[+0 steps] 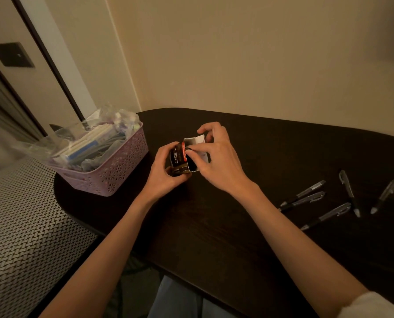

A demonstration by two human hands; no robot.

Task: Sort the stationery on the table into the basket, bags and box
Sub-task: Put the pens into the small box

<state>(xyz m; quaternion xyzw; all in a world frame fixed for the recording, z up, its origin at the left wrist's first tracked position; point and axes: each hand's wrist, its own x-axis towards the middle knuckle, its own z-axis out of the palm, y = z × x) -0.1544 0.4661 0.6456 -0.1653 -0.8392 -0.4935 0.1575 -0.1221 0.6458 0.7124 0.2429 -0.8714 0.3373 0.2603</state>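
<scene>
while the left hand (166, 173) grips the small box (186, 154) from its near side, the right hand (214, 154) pinches the white open flap, fingers curled over the rim. judged step: opening the box to take stationery. next move calls for one hand released to fetch the pens (329, 200), lying well apart on the table (237, 226) to the right. basket (113, 171) stands left, already filled.

The basket (113, 166) sits at the left end of the tabletop (248, 226), filled with bags (76, 138) and stationery. The box (186, 157) is right of it, near the middle, between the hands. Five pens (333, 200) lie scattered well apart to the right
</scene>
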